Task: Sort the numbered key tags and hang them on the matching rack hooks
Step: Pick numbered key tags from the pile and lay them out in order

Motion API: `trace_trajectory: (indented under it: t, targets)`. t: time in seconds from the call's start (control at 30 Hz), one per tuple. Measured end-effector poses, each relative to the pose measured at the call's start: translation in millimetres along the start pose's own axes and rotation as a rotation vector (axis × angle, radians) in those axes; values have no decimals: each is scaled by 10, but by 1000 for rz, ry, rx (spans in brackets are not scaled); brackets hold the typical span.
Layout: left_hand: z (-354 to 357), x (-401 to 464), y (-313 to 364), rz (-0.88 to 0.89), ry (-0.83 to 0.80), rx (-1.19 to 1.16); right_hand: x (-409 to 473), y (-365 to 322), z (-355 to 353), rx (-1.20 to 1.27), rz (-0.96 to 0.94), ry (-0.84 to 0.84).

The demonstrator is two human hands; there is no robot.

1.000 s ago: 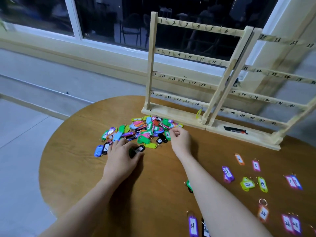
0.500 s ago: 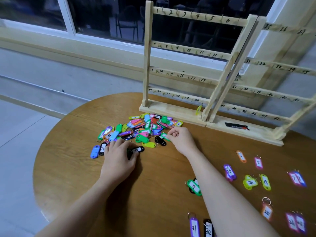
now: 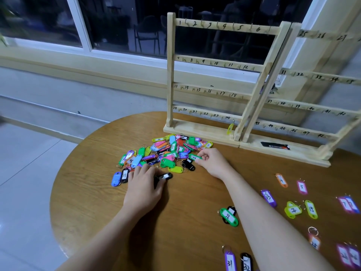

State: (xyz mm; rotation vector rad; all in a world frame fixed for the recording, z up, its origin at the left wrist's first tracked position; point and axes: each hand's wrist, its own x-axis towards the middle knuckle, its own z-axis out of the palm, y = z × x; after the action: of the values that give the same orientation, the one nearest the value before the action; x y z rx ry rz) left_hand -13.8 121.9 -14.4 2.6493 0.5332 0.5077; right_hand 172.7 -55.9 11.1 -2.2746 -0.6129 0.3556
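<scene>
Round wooden table — contents, placed relative to the heap of key tags

Heap of key tags: many colours, loose and overlapping, on the table just in front of the left rack's base.

Left rack: wooden, upright directly behind the heap; four rails marked 1 to 24. One yellow tag hangs at the hook by 24.

Right rack: joined to the first, behind and to the right of the heap; rails marked 25 upward. A black packet lies on its base.

Right hand: at the heap's right edge, thumb and fingertips pinched on a green tag marked 2, which sits at the fringe of the heap.

Left hand: palm down at the heap's near edge, fingers curled about a black tag that lies on the table under its fingertips.

Sorted tags, well to the right of the heap and nearer the person — orange 4, pink 5, purple 13, yellow 14 and 15.

Green 20 lies near the right forearm; purple 31 and black 32 at the near edge
</scene>
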Motion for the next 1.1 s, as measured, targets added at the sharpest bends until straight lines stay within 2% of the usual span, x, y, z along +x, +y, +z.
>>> trace_trajectory:
  t: [0.37,0.6,0.93,1.1]
  targets:
    - [-16,11,3,-21,8,-70,-27,46,35,142,61,148]
    - [-55,-2,33,5,13,-103,-171,-136,136,47,77,203]
    - [-3,53,-78,-122,-53,-167,-645,-245,43,87,78,316]
    - [-104,16,33,-46,-12,-147,-876,-178,-140,44,68,343]
